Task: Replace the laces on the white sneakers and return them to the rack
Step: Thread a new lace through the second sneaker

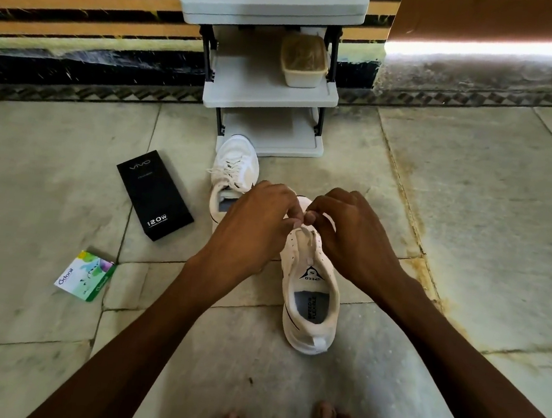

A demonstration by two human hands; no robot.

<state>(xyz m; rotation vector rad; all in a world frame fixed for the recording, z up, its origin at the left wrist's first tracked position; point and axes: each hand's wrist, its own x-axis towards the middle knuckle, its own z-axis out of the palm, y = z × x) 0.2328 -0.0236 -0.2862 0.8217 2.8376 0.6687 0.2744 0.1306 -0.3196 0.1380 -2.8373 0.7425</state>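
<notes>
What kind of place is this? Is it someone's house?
Probably a home's entrance or porch. A grey shoe rack stands by the striped wall, the floor is worn stone slabs, and the left hand and right hand pinch the lace of a white sneaker.

Dim and greenish-toned indoors, lit mainly from a blown-out strip of daylight (489,49) at upper right, with soft shadows across the floor (486,237), wide-angle bending toward the edges, and mild softness throughout.
</notes>
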